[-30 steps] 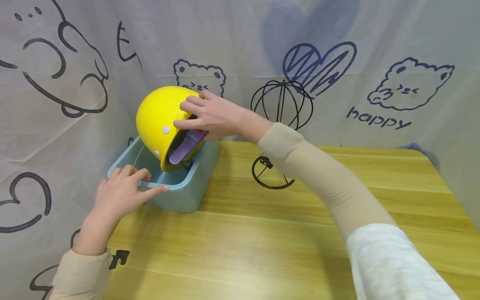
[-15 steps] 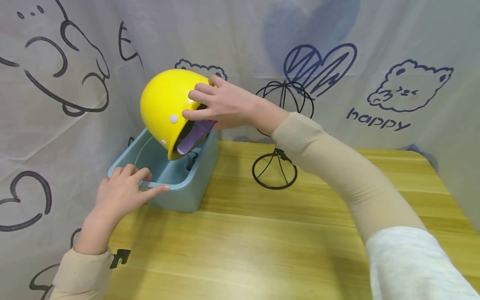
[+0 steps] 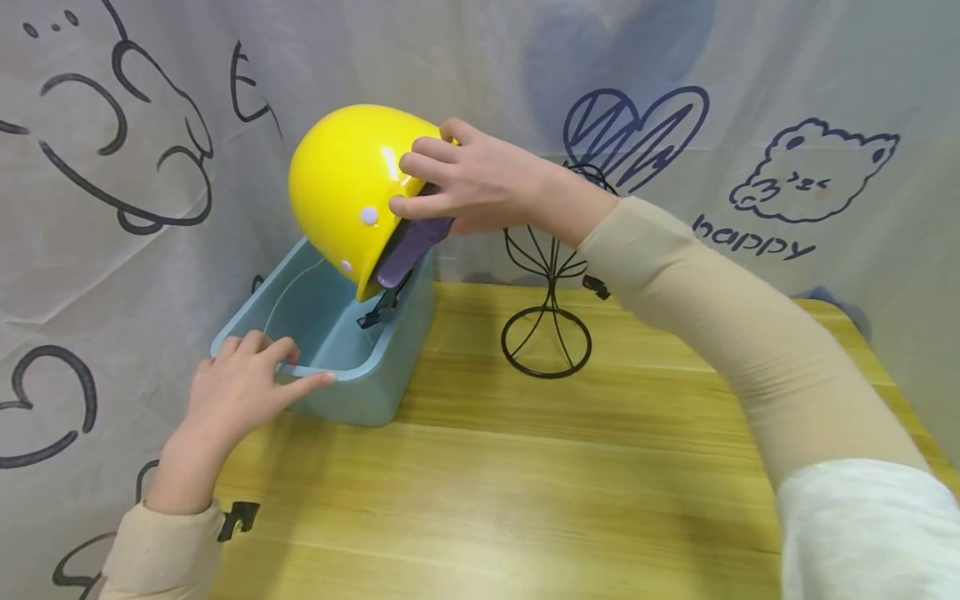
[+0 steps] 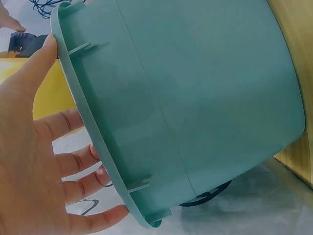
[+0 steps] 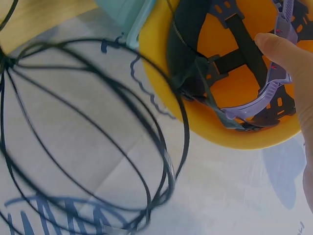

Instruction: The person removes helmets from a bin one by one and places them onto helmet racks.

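Note:
My right hand [image 3: 491,179] grips the edge of a yellow safety helmet [image 3: 345,175], fingers on the outer shell and thumb inside. The helmet is tilted in the air above a light-blue plastic bin [image 3: 348,404], its open side facing right. Inside it, the right wrist view shows a black harness [image 5: 242,54] and a purple headband [image 5: 257,105]. A black strap buckle [image 3: 384,308] dangles from it over the bin. My left hand [image 3: 240,387] holds the bin's near rim, with the thumb along the rim and the fingers reaching over to the inner side.
A black wire stand [image 3: 551,283] with a round base and a globe-shaped wire top stands right of the bin, partly behind my right forearm. The wooden table [image 3: 480,492] meets a printed white curtain [image 3: 480,75] at the back and left.
The right hand has lifted the helmet up and to the right from inside the bin, and the dangling buckle has come into view. The left hand has stayed on the rim.

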`<state>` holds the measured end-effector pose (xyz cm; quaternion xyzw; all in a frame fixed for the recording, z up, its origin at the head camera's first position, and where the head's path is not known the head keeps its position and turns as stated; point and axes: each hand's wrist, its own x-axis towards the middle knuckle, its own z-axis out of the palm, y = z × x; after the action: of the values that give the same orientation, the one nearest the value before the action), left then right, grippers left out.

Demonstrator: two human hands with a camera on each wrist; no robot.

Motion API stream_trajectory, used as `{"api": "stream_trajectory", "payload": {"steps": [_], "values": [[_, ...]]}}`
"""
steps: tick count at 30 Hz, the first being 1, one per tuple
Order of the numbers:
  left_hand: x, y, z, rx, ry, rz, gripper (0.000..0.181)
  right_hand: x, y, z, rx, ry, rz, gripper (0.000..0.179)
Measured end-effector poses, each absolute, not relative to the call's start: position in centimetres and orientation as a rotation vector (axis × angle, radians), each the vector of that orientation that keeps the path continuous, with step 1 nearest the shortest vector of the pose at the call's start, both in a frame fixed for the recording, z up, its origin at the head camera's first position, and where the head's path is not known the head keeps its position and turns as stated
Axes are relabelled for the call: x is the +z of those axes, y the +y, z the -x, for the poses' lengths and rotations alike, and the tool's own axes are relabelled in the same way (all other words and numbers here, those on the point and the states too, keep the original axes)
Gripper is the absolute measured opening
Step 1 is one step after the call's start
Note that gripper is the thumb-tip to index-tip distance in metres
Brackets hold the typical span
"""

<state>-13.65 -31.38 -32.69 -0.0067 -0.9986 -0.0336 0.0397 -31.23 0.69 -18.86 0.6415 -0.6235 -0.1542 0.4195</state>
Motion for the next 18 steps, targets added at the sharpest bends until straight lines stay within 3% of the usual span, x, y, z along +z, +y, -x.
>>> {"api": "stream_trajectory", "payload": {"steps": [18], "values": [[-32.9,-31.4,13.7,-0.107,-3.038,0.03,0.076,-16.5,4.6,31.8,-0.499,-1.525,-1.527,0.063]]}}
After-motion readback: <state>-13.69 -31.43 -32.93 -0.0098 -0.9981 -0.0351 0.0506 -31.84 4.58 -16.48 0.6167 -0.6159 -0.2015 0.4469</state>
